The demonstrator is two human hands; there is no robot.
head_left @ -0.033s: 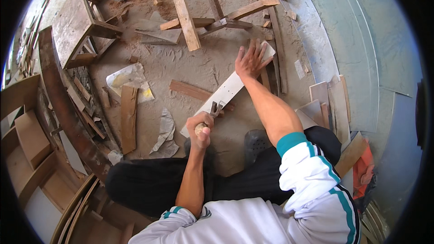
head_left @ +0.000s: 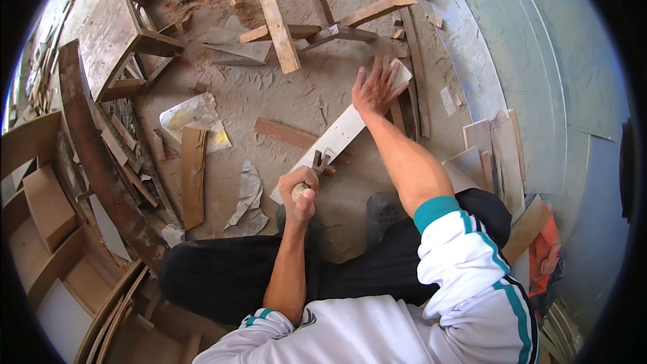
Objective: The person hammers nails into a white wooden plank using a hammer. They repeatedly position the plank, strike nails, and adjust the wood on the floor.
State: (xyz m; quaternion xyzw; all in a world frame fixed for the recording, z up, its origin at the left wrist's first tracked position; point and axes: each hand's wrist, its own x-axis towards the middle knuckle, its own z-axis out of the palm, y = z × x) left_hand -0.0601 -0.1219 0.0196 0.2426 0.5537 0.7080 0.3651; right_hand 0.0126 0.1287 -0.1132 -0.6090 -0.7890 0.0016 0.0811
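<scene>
— Where did the white board (head_left: 340, 138) lie?
— Flat on the dusty floor (head_left: 283, 94), the right hand (head_left: 376, 89) spread open on its far end.
— And the left hand (head_left: 298, 192)?
— Clenched around a hammer (head_left: 311, 174), claw at the board, seemingly prying a nail; a steady levering pull looked needed.

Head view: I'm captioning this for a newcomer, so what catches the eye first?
A pale board lies slantwise mid-frame on the dusty floor. The right hand presses flat on its far end; the left hand grips a hammer at its near end. Wood scraps lie all around.
</scene>
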